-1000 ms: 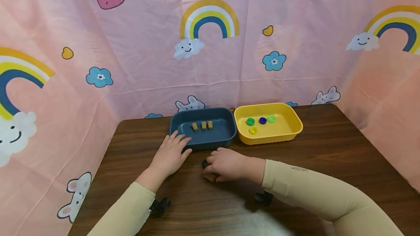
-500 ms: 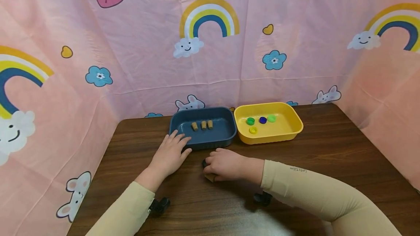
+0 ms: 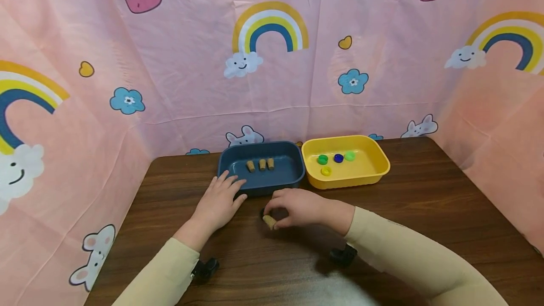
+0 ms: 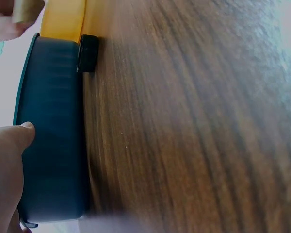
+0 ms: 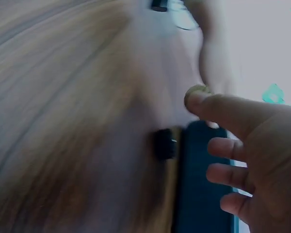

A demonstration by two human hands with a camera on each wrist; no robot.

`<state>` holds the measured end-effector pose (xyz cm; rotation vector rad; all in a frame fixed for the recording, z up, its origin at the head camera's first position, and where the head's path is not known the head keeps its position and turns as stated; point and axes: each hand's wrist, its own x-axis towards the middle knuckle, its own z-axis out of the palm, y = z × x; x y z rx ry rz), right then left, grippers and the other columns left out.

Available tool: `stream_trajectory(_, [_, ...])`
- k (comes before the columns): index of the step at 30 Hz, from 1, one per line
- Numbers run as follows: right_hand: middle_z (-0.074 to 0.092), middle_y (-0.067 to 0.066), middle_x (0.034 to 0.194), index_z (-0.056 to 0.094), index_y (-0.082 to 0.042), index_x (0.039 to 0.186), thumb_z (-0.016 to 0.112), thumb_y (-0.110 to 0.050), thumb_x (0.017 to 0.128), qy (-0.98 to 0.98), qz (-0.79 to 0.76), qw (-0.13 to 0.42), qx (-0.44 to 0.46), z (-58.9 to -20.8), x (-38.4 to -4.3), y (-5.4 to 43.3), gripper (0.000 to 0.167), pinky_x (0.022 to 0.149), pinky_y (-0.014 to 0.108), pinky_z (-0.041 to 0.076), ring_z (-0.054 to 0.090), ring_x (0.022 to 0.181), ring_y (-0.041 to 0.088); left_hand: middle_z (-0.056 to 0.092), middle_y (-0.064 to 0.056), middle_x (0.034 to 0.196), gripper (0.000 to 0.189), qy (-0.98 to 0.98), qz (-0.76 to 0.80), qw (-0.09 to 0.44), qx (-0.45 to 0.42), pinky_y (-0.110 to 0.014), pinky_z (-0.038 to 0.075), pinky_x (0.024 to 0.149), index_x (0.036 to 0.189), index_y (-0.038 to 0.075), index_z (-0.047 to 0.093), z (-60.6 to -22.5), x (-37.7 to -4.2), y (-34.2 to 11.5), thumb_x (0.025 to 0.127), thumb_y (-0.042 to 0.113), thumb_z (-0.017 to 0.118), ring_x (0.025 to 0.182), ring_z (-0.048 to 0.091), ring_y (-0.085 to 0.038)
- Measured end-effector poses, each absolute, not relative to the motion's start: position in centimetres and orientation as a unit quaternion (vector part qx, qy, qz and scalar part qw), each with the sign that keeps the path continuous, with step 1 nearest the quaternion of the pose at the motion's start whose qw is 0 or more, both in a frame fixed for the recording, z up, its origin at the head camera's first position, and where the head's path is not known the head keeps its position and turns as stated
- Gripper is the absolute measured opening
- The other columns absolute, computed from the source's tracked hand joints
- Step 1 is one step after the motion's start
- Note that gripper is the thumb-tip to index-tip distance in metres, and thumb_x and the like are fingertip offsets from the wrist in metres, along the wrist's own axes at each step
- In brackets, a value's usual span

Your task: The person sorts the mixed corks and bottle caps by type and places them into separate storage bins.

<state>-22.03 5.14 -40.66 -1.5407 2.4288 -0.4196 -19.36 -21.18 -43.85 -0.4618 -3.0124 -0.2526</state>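
My right hand (image 3: 295, 208) pinches a tan cork (image 3: 269, 222) between thumb and index finger, above the table in front of the blue tray. In the right wrist view the thumb covers much of the cork (image 5: 194, 93). On the table just beyond it lies a small black cap (image 4: 88, 53), partly hidden behind my fingers in the head view. My left hand (image 3: 218, 203) rests with spread fingers on the near left rim of the dark blue tray (image 3: 272, 188). Inside that tray lie three more corks (image 3: 262, 164).
A yellow tray (image 3: 374, 177) stands against the blue one's right side. It holds several small caps: a green cap (image 3: 322, 159), a dark blue cap (image 3: 338, 158), a light green cap (image 3: 350, 156) and a yellow cap (image 3: 326, 171). A patterned pink cloth (image 3: 182, 60) hangs behind the table.
My right hand has risen a little from over the black cap, and the cork, mostly hidden before, now shows between thumb and finger. The left hand stays on the blue tray.
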Motion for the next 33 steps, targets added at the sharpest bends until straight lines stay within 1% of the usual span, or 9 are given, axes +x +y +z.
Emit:
stream_trajectory(4, [0.062,-0.007,0.108,0.067,-0.028,0.124,0.075,-0.04,0.089,0.837,-0.242,0.151,-0.466,-40.1,-22.7,6.0,0.037,0.081,0.022,0.051,0.057,0.096,0.011,0.045,-0.013,0.151,0.051,-0.984,-0.085,0.042,-0.15,-0.058,0.016,0.12,0.146,0.016,0.052,-43.8,-19.4,-21.1,0.101,0.04,0.056,0.148,0.022,-0.036])
stream_trajectory(9, [0.06,-0.007,0.103,0.067,-0.027,0.122,0.076,-0.035,0.089,0.83,-0.321,0.161,-0.426,-39.7,-23.5,6.6,0.036,0.077,0.028,0.053,0.056,0.092,0.015,0.045,-0.013,0.151,0.05,-0.985,-0.084,0.042,-0.148,-0.057,0.015,0.12,0.146,0.016,0.052,-43.8,-19.3,-21.2,0.102,0.04,0.056,0.148,0.022,-0.036])
stream_trajectory(13, [0.061,-0.003,0.103,0.068,-0.024,0.122,0.076,-0.031,0.089,0.82,-0.386,0.178,-0.383,-39.4,-24.3,6.8,0.034,0.08,0.033,0.054,0.057,0.093,0.018,0.044,-0.013,0.151,0.051,-0.985,-0.083,0.037,-0.147,-0.057,0.015,0.12,0.146,0.016,0.051,-43.8,-19.3,-21.3,0.102,0.041,0.055,0.148,0.022,-0.036])
stream_trajectory(18, [0.062,-0.001,0.104,0.068,-0.022,0.121,0.074,-0.03,0.091,0.82,-0.441,0.178,-0.318,-38.8,-25.4,6.9,0.032,0.085,0.033,0.053,0.057,0.096,0.019,0.044,-0.013,0.151,0.052,-0.984,-0.084,0.036,-0.15,-0.057,0.014,0.12,0.147,0.016,0.051,-43.9,-19.4,-21.3,0.102,0.042,0.054,0.149,0.021,-0.036])
stream_trajectory(22, [0.06,0.005,0.106,0.067,-0.018,0.123,0.074,-0.027,0.091,0.806,-0.486,0.188,-0.279,-38.5,-26.4,6.8,0.033,0.083,0.04,0.056,0.057,0.093,0.023,0.044,-0.012,0.152,0.053,-0.984,-0.081,0.035,-0.152,-0.057,0.014,0.12,0.147,0.017,0.05,-44.0,-19.4,-21.3,0.102,0.044,0.052,0.149,0.02,-0.035])
stream_trajectory(25, [0.058,0.008,0.105,0.065,-0.016,0.124,0.073,-0.027,0.092,0.798,-0.509,0.196,-0.258,-38.1,-27.2,6.7,0.035,0.082,0.049,0.056,0.058,0.094,0.035,0.043,-0.012,0.152,0.052,-0.984,-0.084,0.035,-0.152,-0.056,0.013,0.12,0.147,0.017,0.05,-44.1,-19.4,-21.4,0.102,0.043,0.053,0.149,0.02,-0.035])
stream_trajectory(28, [0.058,0.01,0.104,0.064,-0.014,0.126,0.072,-0.027,0.093,0.803,-0.509,0.193,-0.243,-37.5,-28.0,6.3,0.037,0.084,0.054,0.056,0.058,0.095,0.042,0.043,-0.012,0.152,0.052,-0.984,-0.086,0.034,-0.15,-0.056,0.012,0.121,0.147,0.017,0.05,-44.0,-19.4,-21.5,0.102,0.042,0.054,0.149,0.02,-0.035])
stream_trajectory(29, [0.059,0.01,0.104,0.064,-0.014,0.126,0.072,-0.028,0.093,0.809,-0.502,0.188,-0.24,-37.4,-28.3,6.2,0.037,0.084,0.055,0.056,0.058,0.094,0.042,0.043,-0.012,0.152,0.052,-0.984,-0.087,0.035,-0.15,-0.056,0.013,0.12,0.147,0.016,0.05,-44.0,-19.4,-21.4,0.102,0.042,0.054,0.149,0.02,-0.035])
stream_trajectory(33, [0.059,0.01,0.102,0.064,-0.015,0.125,0.073,-0.03,0.092,0.855,-0.442,0.158,-0.22,-37.0,-29.4,5.2,0.037,0.075,0.046,0.06,0.064,0.077,0.029,0.043,-0.012,0.152,0.052,-0.985,-0.085,0.03,-0.15,-0.056,0.013,0.12,0.147,0.017,0.049,-43.9,-19.4,-21.3,0.102,0.043,0.054,0.149,0.02,-0.034])
